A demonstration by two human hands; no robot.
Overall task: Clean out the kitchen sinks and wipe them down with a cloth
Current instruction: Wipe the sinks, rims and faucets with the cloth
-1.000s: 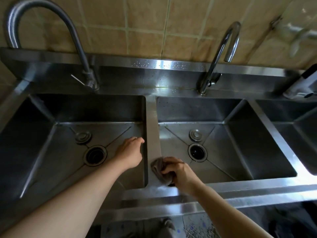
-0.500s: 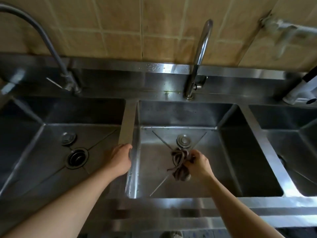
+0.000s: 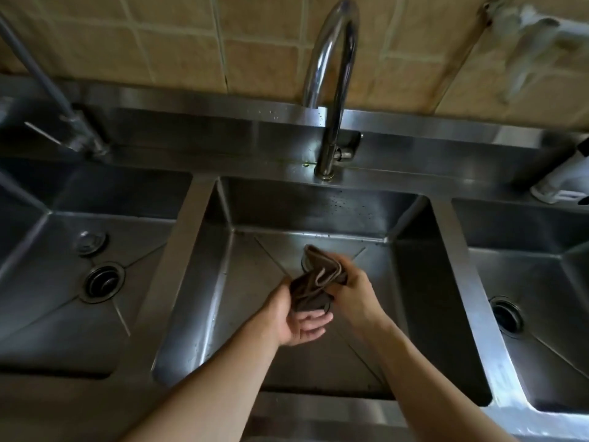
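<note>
My two forearms reach in from the near edge over the middle sink (image 3: 411, 282), and both hands meet above its floor. My left hand (image 3: 298, 317) is turned palm up, fingers loosely spread and cupped under the bottom of the cloth (image 3: 314, 282), which rests against them. My right hand (image 3: 352, 290) is closed around the cloth's upper part from the right side — thumb and fingers pinching the bunched folds so the brown fabric stands up in a crumpled wad between the two hands. The cloth covers most of what lies under it; only a dark curved edge shows just below it, probably the middle drain, though I cannot say for sure.

To the left, past a flat steel divider (image 3: 178, 266), the left sink (image 3: 38, 282) has its open drain (image 3: 102, 281) and a small round plug (image 3: 90, 242) lying a little beyond it. To the right, past another divider, the right sink (image 3: 541, 231) shows part of a dark drain (image 3: 506, 315) at its near left.

Farther back, the far wall of the middle sink carries a scatter of water drops. Behind it on the steel ledge stands the curved tap (image 3: 331, 90), arching toward me. A second tap (image 3: 47, 100) rises at the far left — only its stem and base are in view. A white object (image 3: 561, 183) sits at the far right, cut by the edge. Beyond everything is the tan tiled wall (image 3: 191, 43).
</note>
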